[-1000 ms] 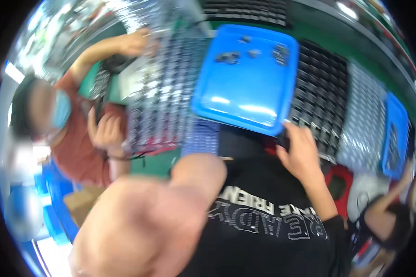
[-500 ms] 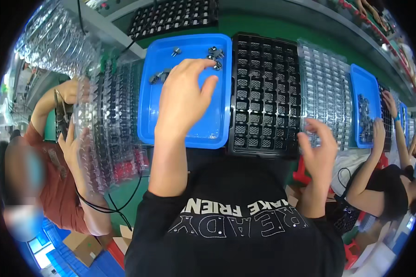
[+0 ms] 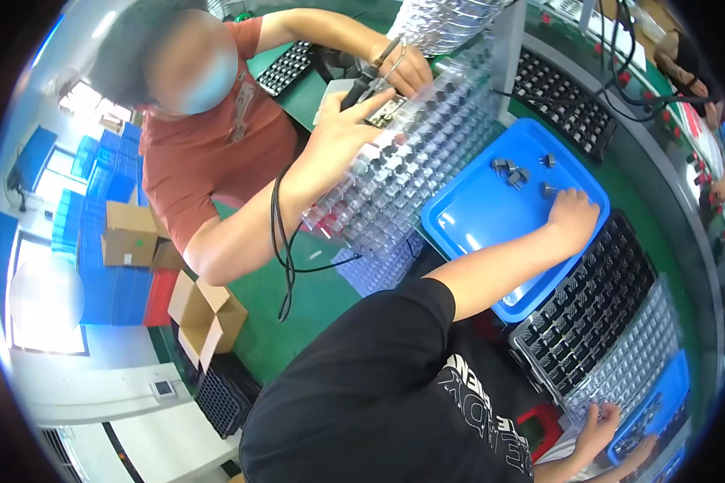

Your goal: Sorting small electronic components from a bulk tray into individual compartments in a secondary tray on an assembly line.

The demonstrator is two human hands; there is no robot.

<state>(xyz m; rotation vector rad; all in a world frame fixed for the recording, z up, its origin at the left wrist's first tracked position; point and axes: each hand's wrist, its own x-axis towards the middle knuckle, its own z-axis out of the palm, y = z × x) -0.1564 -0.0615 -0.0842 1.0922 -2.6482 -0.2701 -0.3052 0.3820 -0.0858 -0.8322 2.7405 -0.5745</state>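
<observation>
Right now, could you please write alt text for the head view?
The left hand reaches over a blue tray with small grey parts; the right hand is near a clear tray. A masked co-worker is at left.

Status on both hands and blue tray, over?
Left hand in blue tray, grip unclear. Right hand near clear tray. Loose metal parts beside left hand. Co-worker's hand near right.

The head camera looks down, angled left.
</observation>
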